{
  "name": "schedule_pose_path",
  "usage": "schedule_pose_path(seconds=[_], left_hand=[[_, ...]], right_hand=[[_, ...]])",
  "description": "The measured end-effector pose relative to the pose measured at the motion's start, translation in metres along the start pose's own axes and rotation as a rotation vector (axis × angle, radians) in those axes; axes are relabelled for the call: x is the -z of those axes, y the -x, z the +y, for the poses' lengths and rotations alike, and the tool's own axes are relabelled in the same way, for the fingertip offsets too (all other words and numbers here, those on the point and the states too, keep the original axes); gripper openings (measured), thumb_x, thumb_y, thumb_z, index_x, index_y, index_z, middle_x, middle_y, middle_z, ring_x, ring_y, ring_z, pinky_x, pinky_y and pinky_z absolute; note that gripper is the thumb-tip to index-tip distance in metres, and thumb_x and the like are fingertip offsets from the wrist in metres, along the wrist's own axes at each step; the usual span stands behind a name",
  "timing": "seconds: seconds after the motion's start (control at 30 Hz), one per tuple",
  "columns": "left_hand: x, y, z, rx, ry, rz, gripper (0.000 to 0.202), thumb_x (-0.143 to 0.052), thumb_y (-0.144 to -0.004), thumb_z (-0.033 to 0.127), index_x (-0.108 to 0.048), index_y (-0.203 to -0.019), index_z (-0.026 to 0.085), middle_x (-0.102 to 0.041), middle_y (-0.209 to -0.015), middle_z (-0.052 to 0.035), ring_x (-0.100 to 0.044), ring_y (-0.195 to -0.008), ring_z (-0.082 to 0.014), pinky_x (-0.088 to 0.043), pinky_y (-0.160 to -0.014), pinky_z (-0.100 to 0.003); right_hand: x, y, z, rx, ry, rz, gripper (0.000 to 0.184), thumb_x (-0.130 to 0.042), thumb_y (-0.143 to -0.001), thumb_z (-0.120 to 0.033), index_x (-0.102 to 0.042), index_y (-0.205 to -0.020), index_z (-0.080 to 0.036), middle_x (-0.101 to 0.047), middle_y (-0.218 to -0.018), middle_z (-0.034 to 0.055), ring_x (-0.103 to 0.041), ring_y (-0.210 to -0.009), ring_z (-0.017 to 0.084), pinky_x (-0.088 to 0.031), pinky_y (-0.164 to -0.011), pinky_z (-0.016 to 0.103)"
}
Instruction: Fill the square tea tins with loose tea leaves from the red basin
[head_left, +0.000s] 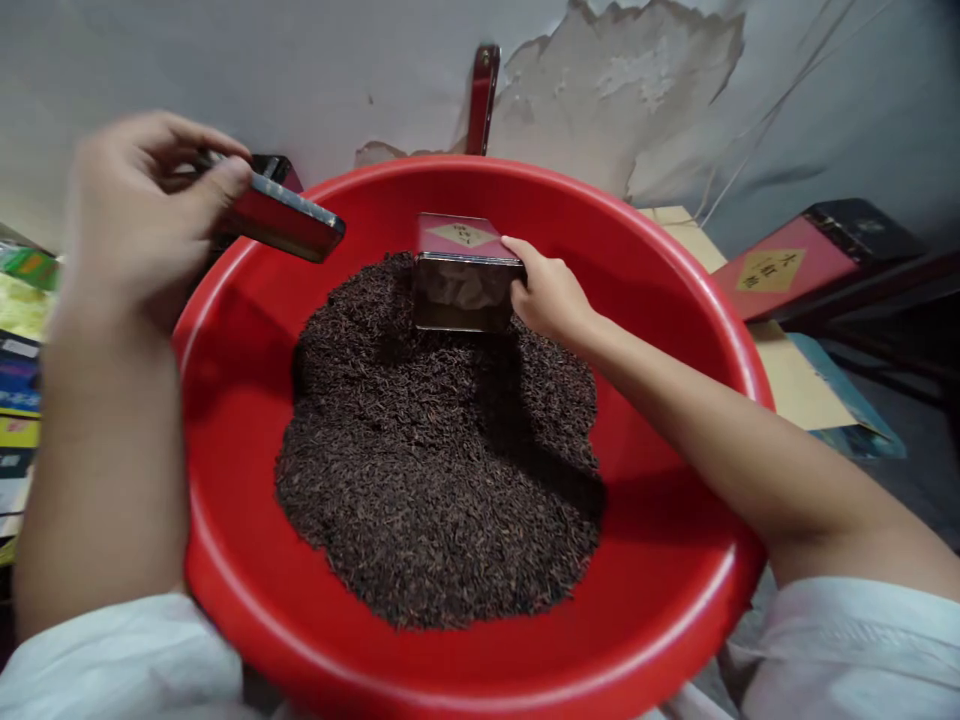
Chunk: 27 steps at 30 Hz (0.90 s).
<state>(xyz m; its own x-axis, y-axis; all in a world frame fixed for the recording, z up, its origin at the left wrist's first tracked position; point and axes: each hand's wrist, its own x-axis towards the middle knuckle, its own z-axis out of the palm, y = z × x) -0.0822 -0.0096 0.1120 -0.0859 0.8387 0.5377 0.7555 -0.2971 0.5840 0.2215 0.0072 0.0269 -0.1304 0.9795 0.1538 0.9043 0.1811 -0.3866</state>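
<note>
A wide red plastic basin [247,610] in front of me holds a large heap of dark, dried loose tea leaves [442,490]. My right hand [553,295] grips the right side of a pink-red tea tin [457,238] with a yellow diamond label. The tin is tipped so that its uncovered end faces me, with crumpled whitish lining inside, and it is just above or on the far part of the heap; I cannot tell which. Over the basin's left rim, my left hand [146,215] pinches a dark rectangular tin lid [289,220], slightly blurred.
Another pink-red tin [799,262] lies tilted at the right, near cardboard [806,385]. A narrow dark-red object [482,100] stands against the peeling wall [622,80] behind the basin. Colourful packages [19,370] are stacked at the left edge.
</note>
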Motion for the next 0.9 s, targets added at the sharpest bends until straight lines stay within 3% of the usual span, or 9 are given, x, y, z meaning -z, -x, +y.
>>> schedule_pose_path(seconds=[0.03, 0.1, 0.2, 0.27, 0.43, 0.6, 0.73, 0.8, 0.9], left_hand=[[-0.011, -0.002, -0.01, 0.07, -0.045, 0.018, 0.023, -0.066, -0.079, 0.024, -0.068, -0.1, 0.016, -0.061, -0.078, 0.0013, -0.05, -0.067, -0.0084, -0.05, -0.075, -0.029], [-0.037, -0.001, -0.026, 0.136, -0.217, -0.089, 0.018, -0.066, -0.08, 0.023, -0.069, -0.096, 0.015, -0.064, -0.084, -0.0008, -0.055, -0.078, -0.0126, -0.049, -0.086, -0.033], [-0.073, 0.01, -0.039, 0.074, -0.337, -0.341, 0.015, -0.064, -0.08, 0.022, -0.067, -0.092, 0.014, -0.065, -0.099, -0.0058, -0.057, -0.096, -0.0194, -0.045, -0.093, -0.033], [-0.087, 0.016, -0.044, 0.026, -0.387, -0.411, 0.017, -0.058, -0.083, 0.023, -0.066, -0.095, 0.015, -0.064, -0.105, -0.0089, -0.058, -0.1, -0.0221, -0.045, -0.093, -0.033], [-0.084, 0.018, -0.044, 0.047, -0.62, -0.515, 0.011, -0.061, -0.076, 0.029, -0.067, -0.081, 0.022, -0.067, -0.089, -0.0077, -0.063, -0.089, -0.0278, -0.05, -0.079, -0.042], [-0.075, 0.02, -0.029, 0.28, -0.962, -0.921, 0.037, -0.066, -0.069, 0.043, -0.053, -0.046, 0.018, -0.053, -0.047, -0.0066, -0.062, -0.066, -0.0298, -0.048, -0.063, -0.04], [-0.08, 0.041, 0.013, 0.082, -0.79, -0.711, 0.033, -0.048, -0.08, 0.034, -0.052, -0.051, 0.018, -0.047, -0.044, -0.0033, -0.055, -0.053, -0.0206, -0.039, -0.05, -0.028], [-0.085, 0.057, 0.037, -0.039, -0.55, -0.755, 0.03, -0.047, -0.08, 0.029, -0.052, -0.053, 0.019, -0.051, -0.048, -0.0023, -0.05, -0.049, -0.0164, -0.036, -0.049, -0.026], [-0.097, 0.079, 0.057, -0.25, -0.286, -0.689, 0.02, -0.046, -0.084, 0.026, -0.06, -0.074, 0.016, -0.063, -0.07, -0.0052, -0.058, -0.062, -0.0176, -0.046, -0.061, -0.029]], right_hand=[[0.0, 0.0, 0.0, 0.005, -0.007, -0.005, 0.065, -0.037, -0.077, -0.011, -0.037, -0.142, -0.011, -0.064, -0.116, 0.0178, -0.063, -0.096, 0.032, -0.048, -0.083, 0.048], [0.0, 0.001, -0.001, 0.008, -0.015, -0.016, 0.065, -0.037, -0.078, -0.011, -0.035, -0.143, -0.01, -0.062, -0.119, 0.0184, -0.062, -0.099, 0.032, -0.047, -0.087, 0.047], [0.001, 0.002, -0.003, 0.003, -0.024, -0.033, 0.064, -0.039, -0.08, -0.01, -0.034, -0.144, -0.009, -0.061, -0.121, 0.0195, -0.062, -0.103, 0.031, -0.047, -0.09, 0.047], [0.002, 0.002, -0.003, 0.004, -0.037, -0.032, 0.063, -0.041, -0.081, -0.01, -0.035, -0.143, -0.009, -0.061, -0.121, 0.0194, -0.062, -0.103, 0.031, -0.047, -0.091, 0.048], [-0.004, 0.001, 0.002, 0.049, -0.079, 0.006, 0.063, -0.043, -0.079, -0.012, -0.037, -0.142, -0.008, -0.061, -0.121, 0.019, -0.062, -0.1, 0.031, -0.047, -0.091, 0.051], [-0.011, -0.001, 0.006, 0.112, -0.116, 0.058, 0.063, -0.042, -0.078, -0.016, -0.039, -0.141, -0.01, -0.058, -0.125, 0.0164, -0.06, -0.104, 0.029, -0.046, -0.093, 0.047], [-0.007, 0.003, 0.002, 0.09, -0.1, 0.007, 0.065, -0.043, -0.078, -0.016, -0.036, -0.143, -0.01, -0.063, -0.118, 0.0175, -0.063, -0.094, 0.027, -0.048, -0.087, 0.045], [-0.003, 0.005, -0.003, 0.099, -0.102, -0.014, 0.065, -0.043, -0.078, -0.015, -0.036, -0.143, -0.011, -0.063, -0.118, 0.0173, -0.063, -0.094, 0.026, -0.048, -0.085, 0.043], [0.001, 0.011, -0.011, 0.124, -0.107, -0.039, 0.066, -0.043, -0.078, -0.014, -0.034, -0.144, -0.01, -0.064, -0.117, 0.0175, -0.063, -0.092, 0.025, -0.048, -0.084, 0.041]])
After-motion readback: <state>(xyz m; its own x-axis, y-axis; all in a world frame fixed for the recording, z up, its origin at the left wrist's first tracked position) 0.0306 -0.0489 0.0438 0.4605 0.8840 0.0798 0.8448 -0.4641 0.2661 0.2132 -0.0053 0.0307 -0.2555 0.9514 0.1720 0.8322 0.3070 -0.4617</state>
